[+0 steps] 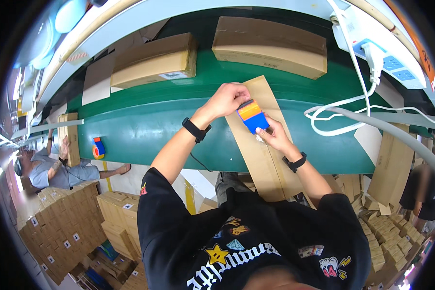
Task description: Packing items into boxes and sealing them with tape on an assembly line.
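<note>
Tape dispenser [252, 116]: sitting at centre — on a flat carton [261, 145]; judging it light, rigid, best gripped by its sides.
Left hand [228, 98]: fingers closing on its 11 o'clock edge.
Right hand [274, 135]: fingers pinching its 4 o'clock corner.

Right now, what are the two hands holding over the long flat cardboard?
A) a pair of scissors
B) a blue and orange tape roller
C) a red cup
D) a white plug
B: both the left hand and the right hand grip the blue and orange tape roller just above the flat cardboard on the green belt.
</note>
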Motion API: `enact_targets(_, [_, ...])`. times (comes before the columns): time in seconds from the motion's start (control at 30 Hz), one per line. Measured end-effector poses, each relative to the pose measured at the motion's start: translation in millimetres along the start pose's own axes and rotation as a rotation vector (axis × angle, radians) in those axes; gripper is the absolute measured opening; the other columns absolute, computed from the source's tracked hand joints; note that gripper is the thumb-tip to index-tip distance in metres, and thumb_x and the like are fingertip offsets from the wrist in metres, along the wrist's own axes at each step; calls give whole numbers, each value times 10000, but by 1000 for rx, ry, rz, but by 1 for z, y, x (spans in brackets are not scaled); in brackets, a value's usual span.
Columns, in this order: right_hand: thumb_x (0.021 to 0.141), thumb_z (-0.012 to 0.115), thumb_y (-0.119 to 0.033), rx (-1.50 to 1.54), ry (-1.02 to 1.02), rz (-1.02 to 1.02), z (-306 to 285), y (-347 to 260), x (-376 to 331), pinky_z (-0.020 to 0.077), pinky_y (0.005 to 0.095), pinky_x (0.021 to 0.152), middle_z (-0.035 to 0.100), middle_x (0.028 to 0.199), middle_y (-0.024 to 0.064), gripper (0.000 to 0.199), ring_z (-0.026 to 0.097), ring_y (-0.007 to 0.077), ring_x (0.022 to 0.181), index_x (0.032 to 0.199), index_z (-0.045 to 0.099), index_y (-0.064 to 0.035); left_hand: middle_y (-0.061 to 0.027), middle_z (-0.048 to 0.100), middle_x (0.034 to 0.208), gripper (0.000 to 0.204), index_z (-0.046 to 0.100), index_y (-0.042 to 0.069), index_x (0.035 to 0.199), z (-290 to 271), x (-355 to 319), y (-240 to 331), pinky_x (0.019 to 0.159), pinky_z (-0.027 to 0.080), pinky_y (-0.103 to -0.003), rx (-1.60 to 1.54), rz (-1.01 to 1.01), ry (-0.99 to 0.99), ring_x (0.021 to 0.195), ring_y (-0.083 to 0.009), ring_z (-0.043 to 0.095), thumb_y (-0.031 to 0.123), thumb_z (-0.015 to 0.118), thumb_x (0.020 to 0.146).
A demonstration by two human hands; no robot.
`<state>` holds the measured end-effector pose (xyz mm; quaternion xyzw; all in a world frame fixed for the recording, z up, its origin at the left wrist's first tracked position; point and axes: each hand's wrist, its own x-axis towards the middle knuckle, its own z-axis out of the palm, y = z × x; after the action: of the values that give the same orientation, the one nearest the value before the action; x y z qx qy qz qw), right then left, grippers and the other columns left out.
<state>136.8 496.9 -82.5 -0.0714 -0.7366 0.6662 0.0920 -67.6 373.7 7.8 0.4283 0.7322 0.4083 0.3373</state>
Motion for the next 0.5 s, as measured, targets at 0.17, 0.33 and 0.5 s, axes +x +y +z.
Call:
enact_targets(0.17, [836, 739, -264, 184, 222, 239, 15, -23, 7, 453, 227, 544, 626, 731, 11, 299, 555, 60, 622, 900, 630, 7, -43, 679, 795, 51, 662, -8, 883, -10, 35, -40, 682, 506, -260, -155, -113, -72, 765, -96, 630, 27, 628, 870])
enact_targets(0.33, [822, 749, -261, 178, 497, 332, 24, -50, 8, 442, 222, 512, 606, 646, -5, 269, 540, 48, 564, 809, 659, -7, -46, 690, 829, 74, 679, -5, 888, 2, 78, -57, 719, 503, -277, -72, -75, -35, 787, -115, 630, 51, 644, 855])
enact_targets(0.5, [816, 745, -245, 66, 466, 422, 33, -47, -20, 441, 226, 491, 618, 641, 2, 269, 541, 47, 553, 792, 668, 12, -34, 683, 859, 133, 683, -15, 955, -63, 110, -91, 715, 484, -256, 117, -170, -9, 769, -93, 586, 43, 591, 878])
